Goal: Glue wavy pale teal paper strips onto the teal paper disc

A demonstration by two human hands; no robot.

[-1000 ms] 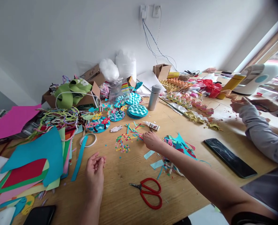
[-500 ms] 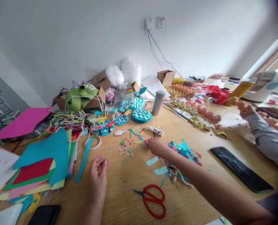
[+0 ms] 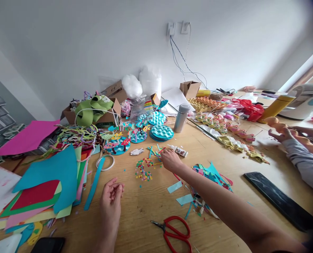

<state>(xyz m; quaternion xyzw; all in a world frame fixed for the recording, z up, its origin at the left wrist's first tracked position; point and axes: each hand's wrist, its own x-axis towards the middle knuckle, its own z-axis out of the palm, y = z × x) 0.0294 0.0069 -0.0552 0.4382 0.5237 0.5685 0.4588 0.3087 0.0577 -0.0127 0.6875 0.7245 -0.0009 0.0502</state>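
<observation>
My right hand (image 3: 171, 160) reaches over a small pile of narrow coloured paper strips (image 3: 152, 153), its fingers closed in a pinch. A red paper strip (image 3: 178, 178) shows below that hand, though the fingers hide most of their grip. Beside the pile lie scattered paper dots (image 3: 144, 168), a white glue bottle (image 3: 181, 151) and a fish cut-out (image 3: 137, 151). My left hand (image 3: 112, 193) rests palm up on the table, fingers loosely curled, with nothing seen in it. A blue paper strip (image 3: 94, 184) lies to its left, red-handled scissors (image 3: 176, 228) to its right.
Coloured paper sheets (image 3: 47, 175) are stacked at left. Behind stand blue wavy discs (image 3: 161, 132) and a grey flask (image 3: 182, 117). Paper scraps (image 3: 211, 175) and a large black phone (image 3: 278, 198) lie at right. A co-worker's hands (image 3: 283, 135) hold an egg-carton piece.
My right hand has shifted slightly left over the strips, and a red strip now shows below it. My left hand stays in place. The view has shifted a little.
</observation>
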